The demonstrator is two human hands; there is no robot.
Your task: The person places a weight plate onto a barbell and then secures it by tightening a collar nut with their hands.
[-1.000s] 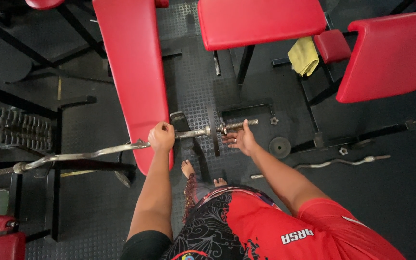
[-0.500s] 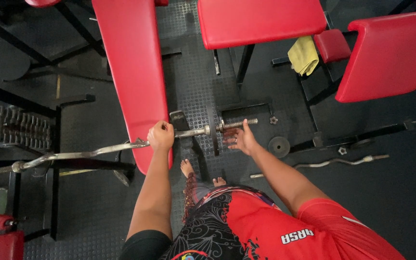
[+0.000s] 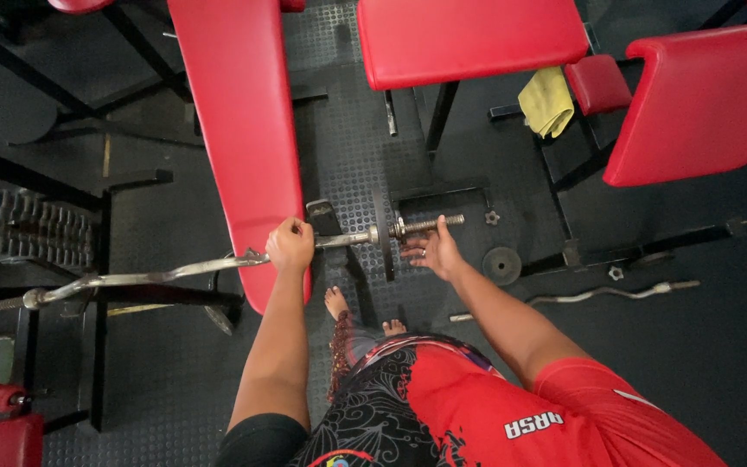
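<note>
My left hand [image 3: 290,246] is closed around a curved metal barbell [image 3: 157,274] that runs from the left across the long red bench [image 3: 239,130]. A thin black weight plate [image 3: 383,232] sits on the bar's right sleeve, with a collar [image 3: 400,228] just outside it on the threaded end [image 3: 432,224]. My right hand [image 3: 432,251] is under that threaded end, fingers at the collar and plate. My bare feet [image 3: 336,303] stand on the dark rubber floor below the bar.
A second red bench pad [image 3: 469,39] is ahead, an angled red pad [image 3: 702,104] to the right, with a yellow cloth [image 3: 546,102] between them. A small plate [image 3: 501,265], a loose collar [image 3: 616,273] and another curl bar [image 3: 616,294] lie on the floor at right. A weight stack [image 3: 23,227] stands left.
My right hand has shifted slightly along the threaded end near the collar. The bar and my left hand stay where they were.
</note>
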